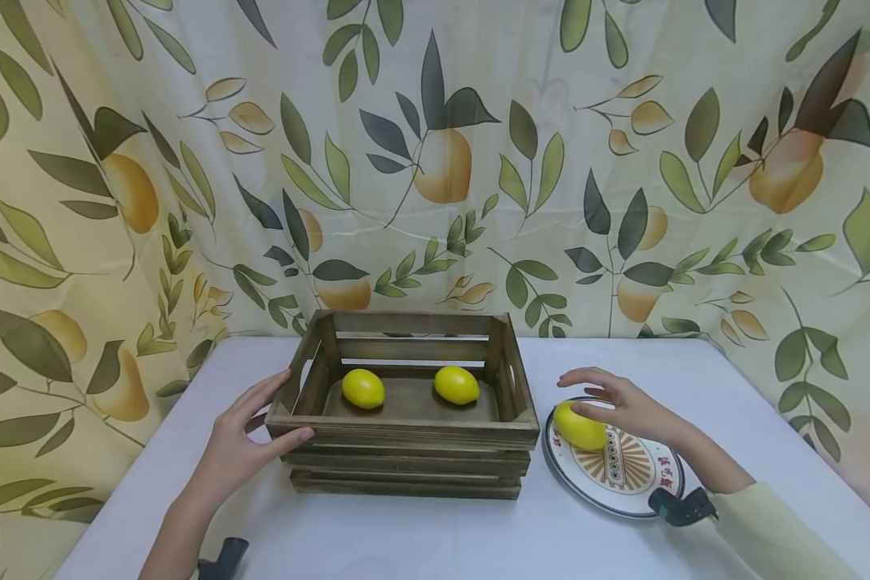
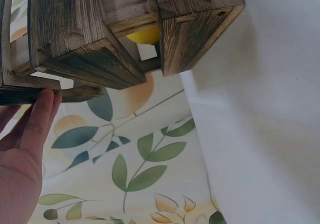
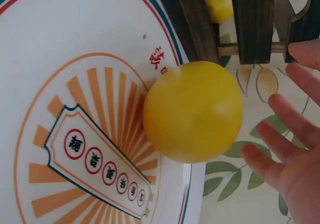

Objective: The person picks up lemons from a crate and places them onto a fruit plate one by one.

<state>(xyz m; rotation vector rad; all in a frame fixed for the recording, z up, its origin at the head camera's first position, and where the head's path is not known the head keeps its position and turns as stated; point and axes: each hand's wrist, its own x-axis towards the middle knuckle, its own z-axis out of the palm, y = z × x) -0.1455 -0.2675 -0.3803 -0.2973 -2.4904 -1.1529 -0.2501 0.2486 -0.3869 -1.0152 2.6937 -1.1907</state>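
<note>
Lemon (image 1: 578, 427) lies on the left part of a round plate (image 1: 627, 495), right of the crate. Plate is white with an orange sunburst pattern and a dark rim. Right hand (image 1: 619, 403) is spread just above the lemon, fingers straight and apart; wrist view shows a gap between the fingers (image 3: 285, 116) and the fruit, so no grip.

Wooden crate (image 1: 406, 451), dark slatted, sits at table centre, just beside the plate. Two more lemons lie inside it, one left (image 1: 363, 388), one right (image 1: 456, 384), well apart. Left hand (image 1: 242, 439) is open against the crate's near-left corner, thumb on the front rim, fingers along the left end.

White table (image 1: 435, 540); leaf-and-fruit curtain (image 1: 435, 161) behind.
</note>
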